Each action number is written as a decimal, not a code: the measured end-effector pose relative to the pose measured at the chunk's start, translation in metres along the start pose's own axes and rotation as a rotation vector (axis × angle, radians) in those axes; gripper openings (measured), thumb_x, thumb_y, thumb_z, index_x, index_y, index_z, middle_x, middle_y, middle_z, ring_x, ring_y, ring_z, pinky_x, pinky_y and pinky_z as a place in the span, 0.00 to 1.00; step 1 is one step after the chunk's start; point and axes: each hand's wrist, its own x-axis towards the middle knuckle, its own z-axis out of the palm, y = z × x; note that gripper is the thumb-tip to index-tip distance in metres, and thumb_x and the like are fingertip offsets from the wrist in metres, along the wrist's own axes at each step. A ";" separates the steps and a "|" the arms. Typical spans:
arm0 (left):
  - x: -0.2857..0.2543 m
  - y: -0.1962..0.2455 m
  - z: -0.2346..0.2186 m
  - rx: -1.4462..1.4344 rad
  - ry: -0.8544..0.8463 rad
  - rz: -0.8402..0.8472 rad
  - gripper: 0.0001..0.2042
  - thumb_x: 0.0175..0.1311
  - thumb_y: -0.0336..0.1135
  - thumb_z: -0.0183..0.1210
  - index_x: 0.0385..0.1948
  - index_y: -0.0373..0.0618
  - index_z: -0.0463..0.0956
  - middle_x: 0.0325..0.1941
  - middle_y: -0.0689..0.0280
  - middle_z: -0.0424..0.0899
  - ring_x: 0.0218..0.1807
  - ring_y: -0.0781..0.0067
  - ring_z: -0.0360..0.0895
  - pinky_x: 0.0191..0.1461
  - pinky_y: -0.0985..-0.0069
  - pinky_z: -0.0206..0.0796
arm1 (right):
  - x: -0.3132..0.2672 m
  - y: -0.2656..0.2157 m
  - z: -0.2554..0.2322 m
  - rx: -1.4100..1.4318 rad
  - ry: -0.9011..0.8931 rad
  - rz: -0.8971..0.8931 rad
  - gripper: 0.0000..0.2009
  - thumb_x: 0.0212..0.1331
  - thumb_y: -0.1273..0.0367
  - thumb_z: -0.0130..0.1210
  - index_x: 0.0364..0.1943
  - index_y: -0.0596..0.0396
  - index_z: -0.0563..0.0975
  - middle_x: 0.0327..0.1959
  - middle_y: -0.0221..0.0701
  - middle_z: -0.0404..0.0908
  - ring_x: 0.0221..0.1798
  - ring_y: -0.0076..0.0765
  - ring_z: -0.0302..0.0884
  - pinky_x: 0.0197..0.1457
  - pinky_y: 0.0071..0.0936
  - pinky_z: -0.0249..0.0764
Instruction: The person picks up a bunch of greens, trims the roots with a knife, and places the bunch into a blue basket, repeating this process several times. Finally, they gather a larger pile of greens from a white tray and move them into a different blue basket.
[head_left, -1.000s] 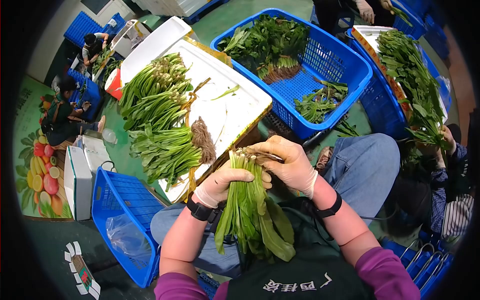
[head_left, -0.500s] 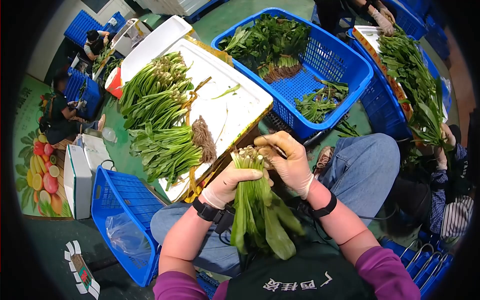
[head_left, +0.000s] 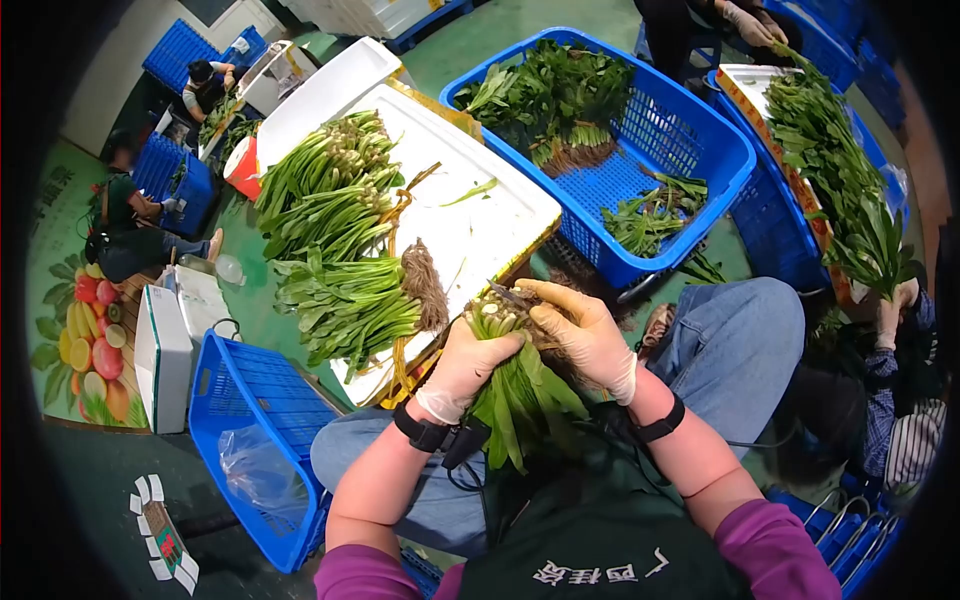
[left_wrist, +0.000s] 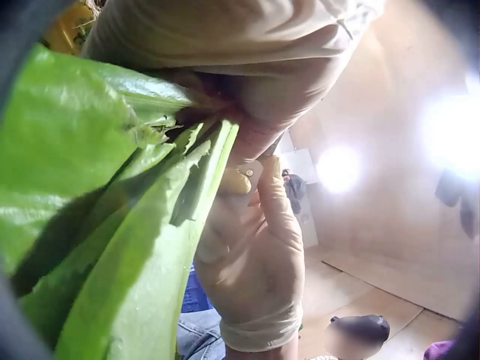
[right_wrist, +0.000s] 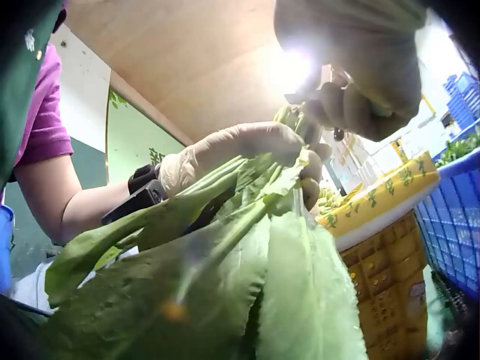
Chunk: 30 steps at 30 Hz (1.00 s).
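My gloved left hand [head_left: 468,368] grips a bunch of leafy greens [head_left: 522,405] just below its pale stem ends, thumb across the stems. The leaves hang toward my lap and fill much of the left wrist view. My gloved right hand [head_left: 592,335] holds a small knife [right_wrist: 296,98], its blade close over the cut stem ends. Brown roots show beside the right fingers in the head view. On the white foam board [head_left: 490,240] in front of me lie bundled greens [head_left: 345,305] with a brown root clump [head_left: 424,285].
A blue basket [head_left: 735,165] of rooted greens stands ahead, right of the board. Another blue basket [head_left: 215,400], with a plastic bag in it, tilts at my left. To the right, other people handle greens [head_left: 820,150] on a foam board. A white box [head_left: 160,360] stands far left.
The bunch has tilted, so its stem ends face up toward the head camera and its leaves look shorter. The right hand has come in over the stem ends, where the blade now shows.
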 end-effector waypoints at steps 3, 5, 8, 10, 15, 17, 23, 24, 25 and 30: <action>0.000 -0.001 -0.002 -0.001 0.013 0.027 0.20 0.60 0.20 0.60 0.56 0.38 0.74 0.48 0.65 0.83 0.45 0.75 0.81 0.50 0.75 0.76 | 0.003 -0.001 0.001 0.000 0.004 -0.043 0.19 0.70 0.64 0.57 0.61 0.57 0.77 0.46 0.30 0.85 0.45 0.20 0.76 0.52 0.21 0.73; -0.002 0.004 0.000 -0.014 -0.021 0.031 0.18 0.61 0.22 0.60 0.54 0.38 0.75 0.45 0.66 0.83 0.43 0.75 0.81 0.47 0.75 0.77 | 0.002 -0.008 0.002 0.033 -0.014 0.008 0.18 0.71 0.69 0.53 0.62 0.57 0.77 0.48 0.27 0.84 0.46 0.19 0.77 0.51 0.20 0.75; -0.003 -0.001 -0.006 -0.137 -0.053 -0.048 0.16 0.62 0.24 0.62 0.52 0.39 0.75 0.42 0.65 0.84 0.39 0.72 0.83 0.45 0.73 0.78 | 0.003 -0.012 0.001 0.039 -0.037 0.072 0.18 0.71 0.74 0.49 0.64 0.62 0.75 0.60 0.35 0.81 0.61 0.25 0.75 0.66 0.25 0.69; -0.002 -0.004 -0.007 -0.193 -0.054 -0.092 0.15 0.63 0.25 0.63 0.51 0.40 0.75 0.38 0.63 0.85 0.37 0.71 0.84 0.43 0.73 0.78 | 0.005 -0.002 -0.006 -0.083 -0.038 -0.039 0.18 0.71 0.74 0.49 0.62 0.62 0.76 0.61 0.35 0.81 0.62 0.26 0.75 0.67 0.25 0.68; -0.031 0.048 -0.014 -0.280 -0.070 -0.097 0.15 0.63 0.25 0.61 0.51 0.39 0.73 0.40 0.62 0.82 0.42 0.67 0.82 0.48 0.70 0.76 | 0.014 0.039 -0.058 -0.510 0.208 -0.011 0.17 0.68 0.69 0.53 0.58 0.59 0.79 0.51 0.44 0.85 0.54 0.37 0.83 0.58 0.28 0.74; -0.058 0.089 -0.025 -0.222 0.019 0.026 0.20 0.62 0.25 0.62 0.56 0.39 0.70 0.43 0.60 0.81 0.43 0.66 0.82 0.48 0.69 0.76 | 0.015 0.047 -0.068 -0.638 0.253 -0.098 0.19 0.67 0.66 0.55 0.59 0.59 0.78 0.51 0.45 0.85 0.53 0.40 0.83 0.56 0.30 0.75; -0.127 0.237 -0.068 0.508 0.425 0.306 0.22 0.53 0.22 0.64 0.53 0.38 0.75 0.46 0.67 0.83 0.46 0.72 0.81 0.53 0.75 0.72 | 0.014 0.020 -0.048 -0.605 0.173 0.049 0.20 0.64 0.66 0.58 0.58 0.61 0.78 0.49 0.48 0.85 0.48 0.44 0.84 0.55 0.34 0.76; -0.123 0.254 -0.086 0.762 0.519 0.354 0.19 0.54 0.23 0.63 0.51 0.39 0.77 0.46 0.65 0.84 0.47 0.72 0.82 0.52 0.76 0.71 | 0.014 0.013 -0.042 -0.589 0.163 -0.061 0.19 0.64 0.66 0.58 0.57 0.62 0.78 0.47 0.47 0.85 0.46 0.42 0.84 0.54 0.32 0.76; -0.112 0.266 -0.107 1.017 0.611 0.399 0.16 0.56 0.24 0.62 0.48 0.41 0.79 0.46 0.64 0.86 0.47 0.73 0.82 0.51 0.77 0.71 | 0.015 0.003 -0.035 -0.535 0.144 -0.010 0.19 0.64 0.67 0.58 0.56 0.62 0.79 0.46 0.46 0.86 0.46 0.40 0.84 0.54 0.31 0.76; -0.003 0.289 -0.178 1.986 0.981 0.837 0.19 0.49 0.36 0.71 0.43 0.49 0.77 0.39 0.62 0.84 0.47 0.55 0.79 0.61 0.55 0.60 | 0.023 -0.001 -0.026 -0.404 0.111 -0.002 0.18 0.65 0.70 0.58 0.57 0.62 0.78 0.42 0.39 0.86 0.39 0.28 0.80 0.47 0.27 0.75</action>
